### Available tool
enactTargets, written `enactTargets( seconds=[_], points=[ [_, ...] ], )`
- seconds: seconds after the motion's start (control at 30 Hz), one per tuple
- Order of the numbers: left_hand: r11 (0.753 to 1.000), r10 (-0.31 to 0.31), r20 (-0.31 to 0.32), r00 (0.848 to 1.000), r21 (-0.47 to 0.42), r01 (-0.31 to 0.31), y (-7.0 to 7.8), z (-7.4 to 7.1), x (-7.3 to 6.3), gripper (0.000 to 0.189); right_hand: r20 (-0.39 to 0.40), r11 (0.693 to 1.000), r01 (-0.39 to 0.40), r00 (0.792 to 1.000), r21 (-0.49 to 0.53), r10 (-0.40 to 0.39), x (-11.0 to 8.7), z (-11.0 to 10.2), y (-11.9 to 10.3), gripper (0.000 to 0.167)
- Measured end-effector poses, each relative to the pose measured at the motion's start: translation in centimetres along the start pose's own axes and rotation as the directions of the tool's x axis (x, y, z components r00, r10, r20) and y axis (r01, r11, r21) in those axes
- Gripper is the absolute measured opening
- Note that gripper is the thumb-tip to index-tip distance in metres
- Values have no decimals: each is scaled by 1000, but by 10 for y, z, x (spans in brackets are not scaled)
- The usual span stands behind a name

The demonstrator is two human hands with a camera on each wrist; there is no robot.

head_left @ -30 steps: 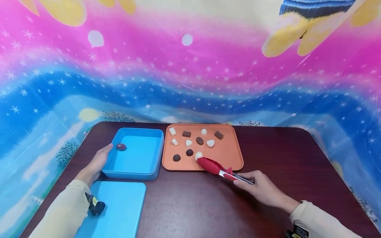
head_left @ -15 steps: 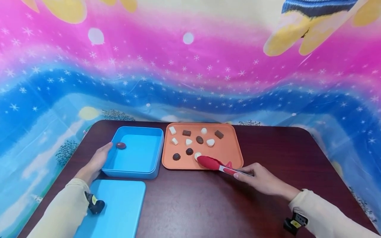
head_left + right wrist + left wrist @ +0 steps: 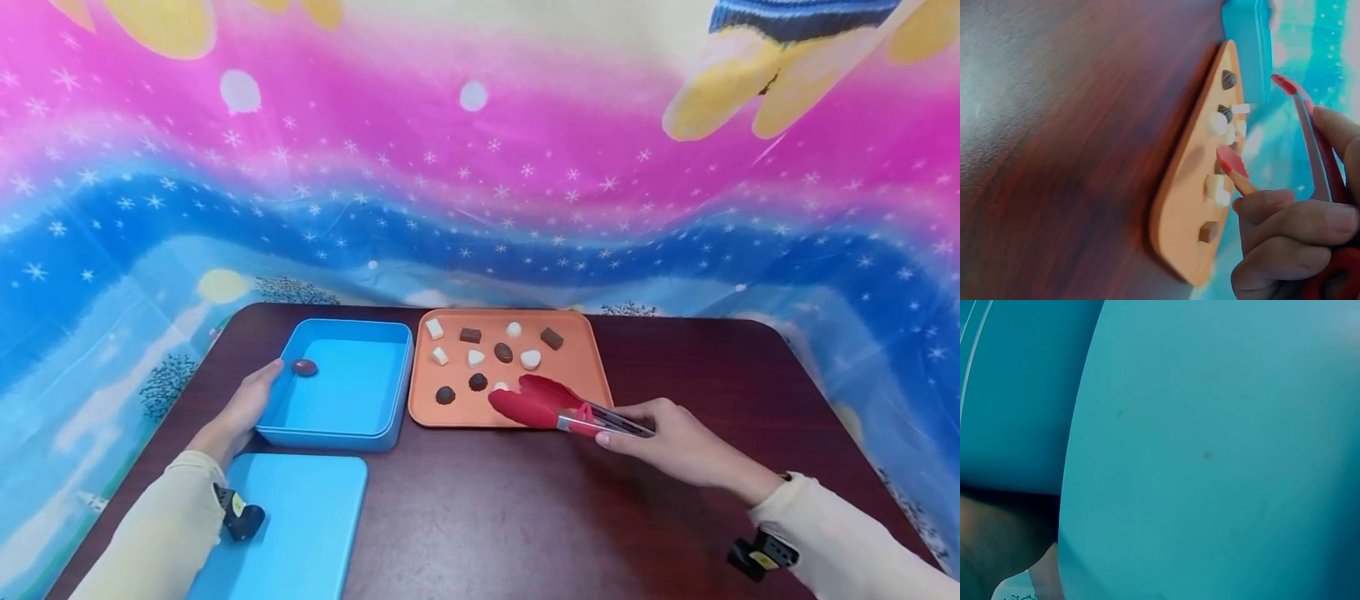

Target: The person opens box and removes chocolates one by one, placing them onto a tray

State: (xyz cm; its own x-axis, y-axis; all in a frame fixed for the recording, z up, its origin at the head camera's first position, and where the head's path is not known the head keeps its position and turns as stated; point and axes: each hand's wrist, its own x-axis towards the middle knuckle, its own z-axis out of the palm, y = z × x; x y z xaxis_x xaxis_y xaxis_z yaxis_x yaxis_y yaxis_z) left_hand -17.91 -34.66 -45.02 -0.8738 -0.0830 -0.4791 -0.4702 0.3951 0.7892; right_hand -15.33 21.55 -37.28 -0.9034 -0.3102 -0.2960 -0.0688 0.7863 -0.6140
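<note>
My left hand (image 3: 249,408) rests against the outer left wall of a blue box (image 3: 330,438), its fingers partly hidden. Inside that box lies one brown oval chocolate (image 3: 304,367). In my right hand (image 3: 667,442) I hold metal tongs (image 3: 1317,150) with red tips. Their red heads (image 3: 525,404) are spread apart above the front of an orange tray (image 3: 581,392). A white round chocolate (image 3: 1217,124) lies on the tray near them, partly hidden in the head view. Several other white and brown chocolates share the tray, including a dark fluted one (image 3: 446,395).
A flat blue lid (image 3: 300,517) lies in front of the box, under my left forearm. The dark wooden table (image 3: 465,517) extends in front of the tray and to its right. A printed cloth (image 3: 480,208) hangs behind the table.
The tongs have spread wider and lifted off the white round chocolate, which remains on the tray. My right hand has moved slightly up and right. The left hand stays where it was.
</note>
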Motion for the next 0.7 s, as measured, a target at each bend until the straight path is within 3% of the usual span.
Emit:
enactTargets(
  seconds=[0.37, 0.7],
  points=[
    [1000, 6, -8, 1000, 4, -6, -1, 1, -1, 85, -137, 997, 79, 988, 0, -78, -2, 6, -14, 68],
    [1000, 16, -7, 1000, 7, -16, -2, 0, -1, 85, -153, 996, 79, 986, 39, -73, 7, 20, -22, 70]
  ],
)
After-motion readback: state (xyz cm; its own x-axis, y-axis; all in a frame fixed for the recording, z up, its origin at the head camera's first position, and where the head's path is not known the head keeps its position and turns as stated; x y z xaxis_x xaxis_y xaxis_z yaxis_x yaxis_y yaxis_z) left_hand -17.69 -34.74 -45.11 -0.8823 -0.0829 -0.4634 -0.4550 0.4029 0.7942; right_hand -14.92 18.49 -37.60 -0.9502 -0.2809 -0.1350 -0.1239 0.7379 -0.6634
